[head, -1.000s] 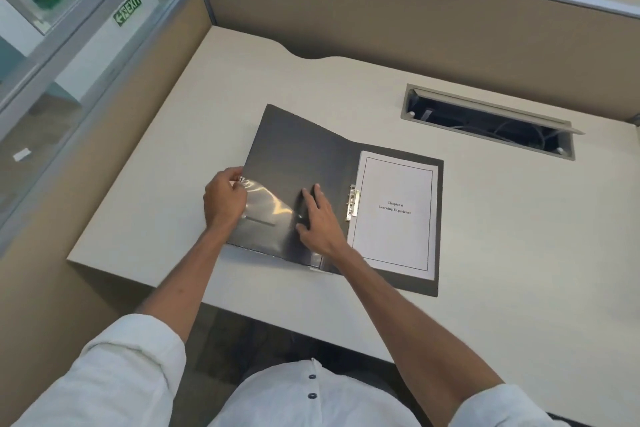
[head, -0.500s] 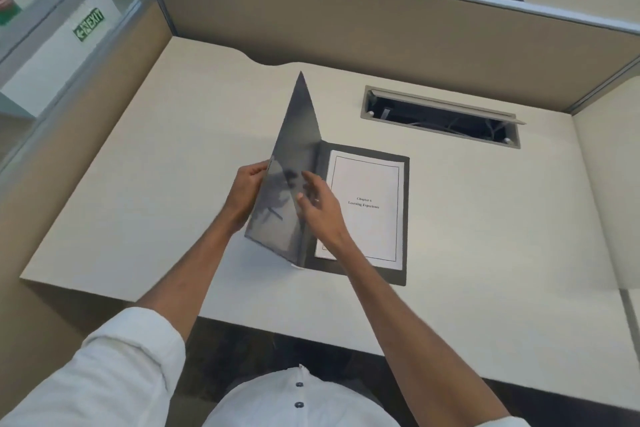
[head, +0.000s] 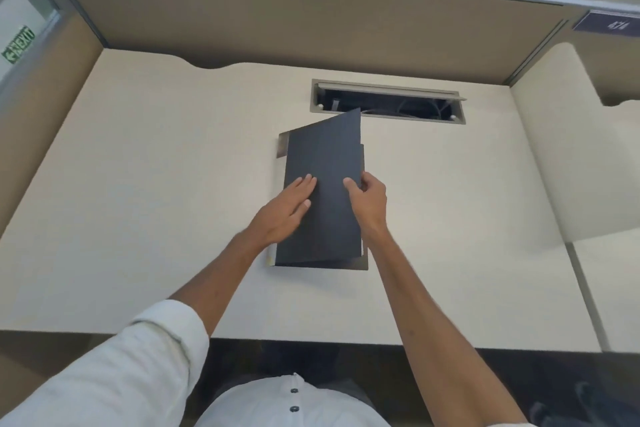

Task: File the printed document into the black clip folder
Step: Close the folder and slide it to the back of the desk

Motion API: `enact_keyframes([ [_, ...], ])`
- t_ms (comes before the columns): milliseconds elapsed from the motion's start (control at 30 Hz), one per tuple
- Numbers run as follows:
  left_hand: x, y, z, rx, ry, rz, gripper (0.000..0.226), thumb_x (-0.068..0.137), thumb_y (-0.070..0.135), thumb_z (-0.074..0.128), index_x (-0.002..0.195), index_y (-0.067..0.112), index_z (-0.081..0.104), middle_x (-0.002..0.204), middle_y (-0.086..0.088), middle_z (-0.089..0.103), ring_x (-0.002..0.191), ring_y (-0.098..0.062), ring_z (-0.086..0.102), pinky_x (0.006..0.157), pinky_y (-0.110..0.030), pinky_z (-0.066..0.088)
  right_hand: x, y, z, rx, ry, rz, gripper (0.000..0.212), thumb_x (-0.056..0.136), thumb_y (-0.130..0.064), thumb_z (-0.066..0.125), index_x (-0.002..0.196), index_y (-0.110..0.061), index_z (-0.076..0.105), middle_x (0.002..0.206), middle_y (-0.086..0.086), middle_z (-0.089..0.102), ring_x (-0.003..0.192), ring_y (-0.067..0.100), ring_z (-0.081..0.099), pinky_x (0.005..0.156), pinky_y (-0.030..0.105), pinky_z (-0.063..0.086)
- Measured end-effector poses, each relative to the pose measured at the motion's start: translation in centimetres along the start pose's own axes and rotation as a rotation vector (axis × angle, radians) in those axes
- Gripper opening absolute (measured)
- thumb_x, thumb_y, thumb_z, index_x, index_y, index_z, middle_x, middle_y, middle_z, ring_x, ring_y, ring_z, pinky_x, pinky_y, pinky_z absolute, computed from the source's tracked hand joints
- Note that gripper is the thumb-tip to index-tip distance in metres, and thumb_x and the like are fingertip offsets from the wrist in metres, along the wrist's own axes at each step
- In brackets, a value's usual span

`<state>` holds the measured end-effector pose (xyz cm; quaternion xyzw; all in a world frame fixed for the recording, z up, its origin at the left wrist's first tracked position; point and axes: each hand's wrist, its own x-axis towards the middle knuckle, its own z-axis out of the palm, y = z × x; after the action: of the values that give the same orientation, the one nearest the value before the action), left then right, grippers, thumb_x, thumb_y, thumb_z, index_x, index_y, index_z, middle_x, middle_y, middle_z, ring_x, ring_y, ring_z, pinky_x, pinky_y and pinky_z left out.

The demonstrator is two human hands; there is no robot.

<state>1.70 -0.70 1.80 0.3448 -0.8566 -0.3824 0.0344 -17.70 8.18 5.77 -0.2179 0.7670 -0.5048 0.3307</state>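
The black clip folder lies on the cream desk, its front cover folded over and nearly down, the far corner still raised a little. My left hand rests flat on the cover near the spine, fingers spread. My right hand pinches the cover's right edge, thumb on top. The printed document is hidden under the cover; only a thin pale strip shows at the folder's right edge.
An open cable tray slot is set into the desk just behind the folder. Beige partition walls enclose the desk at the back and left. A neighbouring desk adjoins on the right.
The front cover has swung from lying open on the left, through upright, over onto the document. Both hands followed it to the right. The page is now covered.
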Motion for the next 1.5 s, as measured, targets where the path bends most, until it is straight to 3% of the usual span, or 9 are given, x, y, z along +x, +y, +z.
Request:
enact_keyframes([
  [167, 1.5, -0.8, 2.1, 0.144, -0.102, 0.022, 0.059, 0.119, 0.033, 0.026, 0.174, 0.023, 0.007, 0.183, 0.005, 0.002, 0.169, -0.016, 0.002, 0.138, -0.041, 0.01, 1.4, 3.2, -1.8, -0.111, 0.036, 0.09, 0.021, 0.098, -0.021, 0.067, 0.119, -0.019, 0.065, 0.108, -0.004, 0.077, 0.096, 0.02, 0.076, 0.09, 0.045, 0.065],
  [267, 1.6, -1.7, 2.9, 0.201, -0.105, 0.016, 0.06, 0.119, 0.033, 0.026, 0.174, 0.019, 0.007, 0.183, 0.001, 0.001, 0.169, -0.019, 0.001, 0.137, -0.036, 0.006, 1.7, 4.6, -2.1, -0.201, 0.057, 0.094, 0.037, 0.098, -0.015, 0.066, 0.134, -0.019, 0.059, 0.104, -0.008, 0.07, 0.098, 0.022, 0.073, 0.094, 0.044, 0.061],
  [400, 1.3, -3.0, 3.6, 0.252, -0.087, 0.016, 0.062, 0.118, 0.03, 0.032, 0.174, 0.014, 0.009, 0.183, -0.003, 0.001, 0.17, -0.02, 0.001, 0.133, -0.027, -0.001, 1.5, 7.0, -1.5, -0.422, 0.086, 0.009, 0.052, 0.097, -0.012, 0.064, 0.147, -0.018, 0.051, 0.136, 0.003, 0.054, 0.105, 0.026, 0.067, 0.088, 0.033, 0.05],
  [533, 1.0, -4.0, 4.1, 0.305, -0.076, 0.047, 0.066, 0.117, 0.027, 0.039, 0.173, 0.011, 0.009, 0.183, -0.005, 0.001, 0.17, -0.023, 0.002, 0.132, -0.026, -0.002, 1.3, 9.4, -0.7, -0.544, 0.055, -0.082, 0.048, 0.097, -0.011, 0.064, 0.144, -0.015, 0.054, 0.141, 0.003, 0.042, 0.116, 0.023, 0.06, 0.092, 0.033, 0.053],
  [767, 0.5, -4.8, 4.5, 0.364, -0.098, 0.053, 0.078, 0.112, 0.028, 0.05, 0.174, 0.011, 0.005, 0.183, -0.007, -0.002, 0.17, -0.024, 0.0, 0.138, -0.036, 0.005, 1.1, 10.1, 0.2, -0.832, 0.002, -0.203, 0.038, 0.096, -0.009, 0.064, 0.133, -0.009, 0.059, 0.144, 0.007, 0.049, 0.126, 0.032, 0.055, 0.103, 0.043, 0.053],
  [967, -0.9, -4.6, 4.2, 0.358, 0.038, 0.113, 0.07, 0.115, 0.041, 0.039, 0.174, 0.016, 0.011, 0.182, 0.003, 0.001, 0.169, -0.015, -0.003, 0.137, -0.034, 0.004, 0.6, 11.2, 0.6, -0.926, -0.214, -0.513, 0.06, 0.105, -0.033, 0.058, 0.161, -0.015, 0.043, 0.168, 0.009, 0.04, 0.153, 0.027, 0.039, 0.126, 0.045, 0.037],
  [1133, -1.5, -7.0, 4.3, 0.397, 0.011, 0.052, 0.077, 0.112, 0.048, 0.04, 0.175, 0.019, 0.005, 0.183, 0.001, -0.004, 0.169, -0.016, -0.003, 0.138, -0.039, 0.012, 0.1, 12.3, 1.4, -0.943, -0.296, -0.482, 0.067, 0.108, -0.042, 0.05, 0.168, -0.021, 0.031, 0.178, 0.005, 0.024, 0.163, 0.026, 0.025, 0.131, 0.051, 0.027],
  [1300, -1.5, -8.3, 3.8, 0.397, 0.009, 0.07, 0.079, 0.112, 0.049, 0.043, 0.175, 0.021, 0.004, 0.183, 0.002, -0.006, 0.169, -0.016, -0.002, 0.138, -0.036, 0.011, -0.6, 12.2, 2.3, -0.992, -0.362, -0.45, 0.079, 0.106, -0.059, 0.041, 0.173, -0.029, 0.011, 0.182, -0.004, 0.002, 0.168, 0.02, 0.003, 0.136, 0.045, 0.007],
  [1500, -1.6, -11.0, 1.9, 0.418, 0.028, 0.034, 0.08, 0.112, 0.048, 0.046, 0.175, 0.02, 0.005, 0.183, 0.002, -0.005, 0.169, -0.017, -0.002, 0.137, -0.036, 0.012, 0.9, 10.9, 5.3, -1.031, -0.46, -0.45, 0.085, 0.105, -0.061, 0.044, 0.173, -0.031, 0.004, 0.182, -0.006, -0.007, 0.168, 0.019, -0.003, 0.136, 0.047, 0.007],
])
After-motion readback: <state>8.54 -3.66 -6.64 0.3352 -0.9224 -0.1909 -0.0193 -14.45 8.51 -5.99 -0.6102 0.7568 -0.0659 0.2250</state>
